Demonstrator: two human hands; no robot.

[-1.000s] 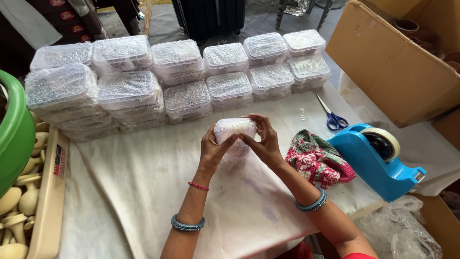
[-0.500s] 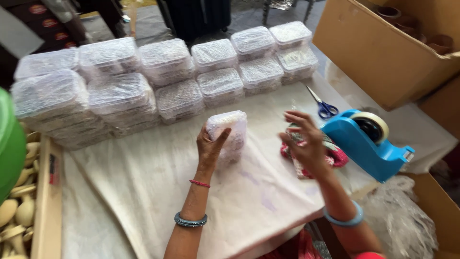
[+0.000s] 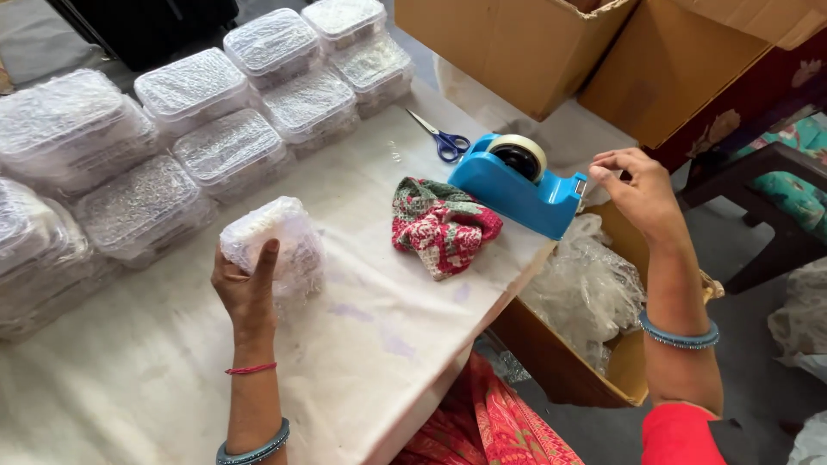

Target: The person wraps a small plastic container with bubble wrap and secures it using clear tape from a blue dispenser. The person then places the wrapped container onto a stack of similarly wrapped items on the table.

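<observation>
At the upper left of the frame, rows of bubble-wrapped plastic boxes (image 3: 224, 146) stand stacked on the white cloth-covered table (image 3: 362, 344), unchanged in arrangement. At centre left, the left hand (image 3: 247, 288) grips a bubble-wrapped bundle (image 3: 274, 245) upright on the cloth, fingers curled behind it and the thumb pressed up its near face; a second ago both hands were closed around this bundle, so it is now held by one hand alone. In the middle lies a crumpled red and green cloth (image 3: 442, 226), with blue-handled scissors (image 3: 444, 142) above it. To the right of these sits the blue tape dispenser (image 3: 515, 182) at the table edge. The right hand (image 3: 633, 189) has left the bundle and travelled to the right of the frame, where its fingertips are pinched together just beside the dispenser's cutter end; whether tape is between them cannot be told. Judged from this, the wrapping is in place and being held for sealing. Cardboard boxes (image 3: 534, 52) occupy the upper right.
</observation>
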